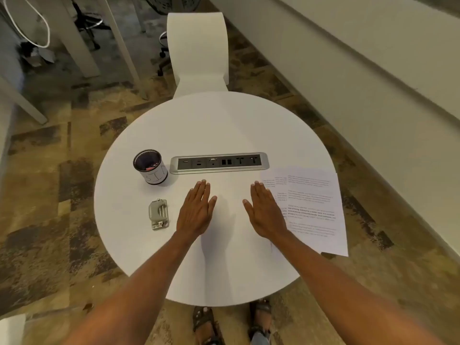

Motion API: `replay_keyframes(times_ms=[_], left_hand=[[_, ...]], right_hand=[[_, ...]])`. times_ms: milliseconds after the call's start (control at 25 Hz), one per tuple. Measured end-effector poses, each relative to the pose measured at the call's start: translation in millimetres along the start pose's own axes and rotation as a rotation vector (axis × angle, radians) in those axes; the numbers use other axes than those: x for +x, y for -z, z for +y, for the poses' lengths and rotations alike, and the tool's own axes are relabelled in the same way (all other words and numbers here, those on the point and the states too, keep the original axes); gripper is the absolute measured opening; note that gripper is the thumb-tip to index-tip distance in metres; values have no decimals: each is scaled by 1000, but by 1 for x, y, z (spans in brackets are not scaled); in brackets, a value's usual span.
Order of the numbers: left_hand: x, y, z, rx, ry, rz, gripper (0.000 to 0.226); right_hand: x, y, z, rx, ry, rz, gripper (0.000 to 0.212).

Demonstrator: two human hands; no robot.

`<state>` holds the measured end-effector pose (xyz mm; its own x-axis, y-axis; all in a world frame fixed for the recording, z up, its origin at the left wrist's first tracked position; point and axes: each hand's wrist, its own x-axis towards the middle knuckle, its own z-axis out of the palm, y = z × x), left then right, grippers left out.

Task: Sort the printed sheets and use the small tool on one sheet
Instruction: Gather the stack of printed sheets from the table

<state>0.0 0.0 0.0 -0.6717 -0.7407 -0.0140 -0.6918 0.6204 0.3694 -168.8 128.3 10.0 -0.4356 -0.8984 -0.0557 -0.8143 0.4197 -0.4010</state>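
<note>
A loose stack of printed sheets lies at the right edge of the round white table, one corner overhanging the rim. A small grey metal hole punch rests on the left side of the table. My left hand lies flat, palm down, in the middle of the table, just right of the punch and apart from it. My right hand lies flat too, its outer edge over the left margin of the sheets. Neither hand holds anything.
A black cup with a white label stands at the left, behind the punch. A built-in socket strip runs across the table's middle. A white chair stands at the far side. My sandalled feet show below the near rim.
</note>
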Motion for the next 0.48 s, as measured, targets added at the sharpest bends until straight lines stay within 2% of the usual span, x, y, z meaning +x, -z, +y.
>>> replay_keyframes(times_ms=[200,480], left_hand=[[-18,-34,-15,-10,57,-78,56],[-33,-71,-23,1,50,-119,56]], right_hand=[[-11,-38,5,-55,-9,-105,61],[-18,-75,16,-105,25,-166,62]])
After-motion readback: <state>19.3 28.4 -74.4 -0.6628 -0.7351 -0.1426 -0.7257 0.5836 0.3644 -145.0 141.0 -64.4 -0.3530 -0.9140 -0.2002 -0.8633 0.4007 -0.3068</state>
